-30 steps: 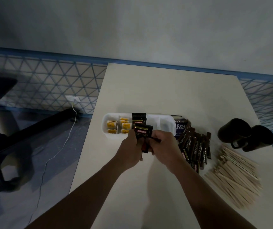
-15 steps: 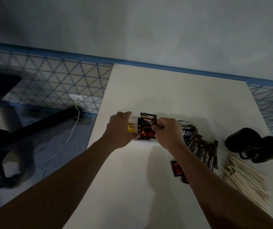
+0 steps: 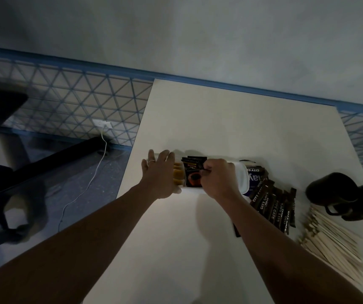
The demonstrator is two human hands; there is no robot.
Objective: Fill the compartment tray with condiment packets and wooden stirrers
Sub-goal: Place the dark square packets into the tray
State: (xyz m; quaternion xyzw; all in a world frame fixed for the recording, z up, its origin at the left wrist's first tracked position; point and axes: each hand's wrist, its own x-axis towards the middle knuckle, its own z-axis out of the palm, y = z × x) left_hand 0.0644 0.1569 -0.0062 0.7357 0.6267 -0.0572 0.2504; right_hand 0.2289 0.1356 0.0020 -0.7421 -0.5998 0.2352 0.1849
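Note:
The white compartment tray (image 3: 242, 177) lies across the table's middle, mostly hidden by my hands. My left hand (image 3: 158, 174) rests flat over its left end, fingers spread, beside yellow packets (image 3: 177, 174). My right hand (image 3: 216, 177) pinches black coffee packets (image 3: 192, 172) that stand in a middle compartment. Dark City Cafe sugar sticks (image 3: 271, 205) fan out right of the tray. A heap of wooden stirrers (image 3: 330, 240) lies at the right edge.
Two black mugs (image 3: 338, 194) lie on their sides above the stirrers. A dark blue packet (image 3: 255, 177) sits behind the tray's right end. The table's left edge is close to my left hand; a chair and a cable are on the floor there.
Both hands moved away from me to the tray. The right hand carried the black packets into a middle compartment, while the left let go of them and spread over the tray's left end.

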